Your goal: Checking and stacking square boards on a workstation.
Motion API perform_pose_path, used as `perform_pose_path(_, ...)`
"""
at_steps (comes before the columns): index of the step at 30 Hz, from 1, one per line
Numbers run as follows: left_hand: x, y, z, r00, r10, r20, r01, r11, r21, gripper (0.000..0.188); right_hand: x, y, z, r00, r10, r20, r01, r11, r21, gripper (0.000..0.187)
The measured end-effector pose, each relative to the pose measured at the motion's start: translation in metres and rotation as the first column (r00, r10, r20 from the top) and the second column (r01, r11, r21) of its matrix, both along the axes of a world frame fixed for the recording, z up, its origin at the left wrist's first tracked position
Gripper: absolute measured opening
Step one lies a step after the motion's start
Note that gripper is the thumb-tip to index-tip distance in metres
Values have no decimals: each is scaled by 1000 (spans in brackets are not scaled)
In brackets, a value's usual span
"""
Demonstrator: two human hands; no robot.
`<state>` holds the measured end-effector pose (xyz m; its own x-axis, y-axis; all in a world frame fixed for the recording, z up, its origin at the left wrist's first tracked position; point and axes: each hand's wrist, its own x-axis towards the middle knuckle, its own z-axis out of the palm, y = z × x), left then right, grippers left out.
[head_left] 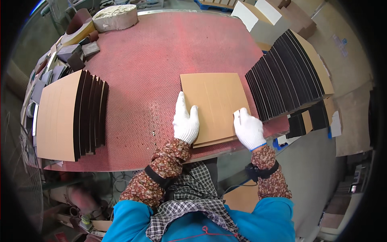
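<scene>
At mid-frame, a tan rectangular panel (213,105) is supported by the red worktop (141,56). Its left edge is met by the left hand (186,123), fingers extended; by its right edge, the right hand (248,129) is held with fingers curled, any grasp indiscernible.

Workshop, broad red worktable (137,52), stacked boards (282,76), blue pallet (209,6) behind

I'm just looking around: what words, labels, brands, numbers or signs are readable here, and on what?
None can be read.
Tan panel in the middle: faint lines, no lettering visible.
Bluish marks at the far right: too small and blurred to read.
Red lines on the blue top: no readable letters.
</scene>
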<state>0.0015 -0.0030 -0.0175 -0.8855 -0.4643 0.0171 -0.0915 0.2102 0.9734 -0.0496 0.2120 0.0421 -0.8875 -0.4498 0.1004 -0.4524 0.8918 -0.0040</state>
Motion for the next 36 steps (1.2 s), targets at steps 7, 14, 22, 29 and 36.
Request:
perform_pose_path(7, 1, 1, -2, 999, 36, -29, -36, 999, 14, 67, -81, -39, -7, 999, 17, -46, -19, 999, -43, 24)
perform_pose_path(14, 1, 0, 4, 999, 47, 10, -47, 998, -35, 66, -121, -50, -15, 999, 31, -44, -34, 997, -69, 24)
perform_pose_path(22, -1, -2, -3, 999, 34, 7, -34, 999, -13, 68, -46, -15, 2, 991, 47, 122, -31, 991, -127, 25)
perform_pose_path(29, -2, 1, -12, 997, 71, -43, -72, 997, -14, 66, 24, 9, 19, 971, -84, 224, 95, 995, -36, 29)
perform_pose_path(36, -1, 4, -5, 996, 74, -47, -75, 997, -15, 66, -57, -30, 14, 990, -39, 135, 45, 998, -41, 30)
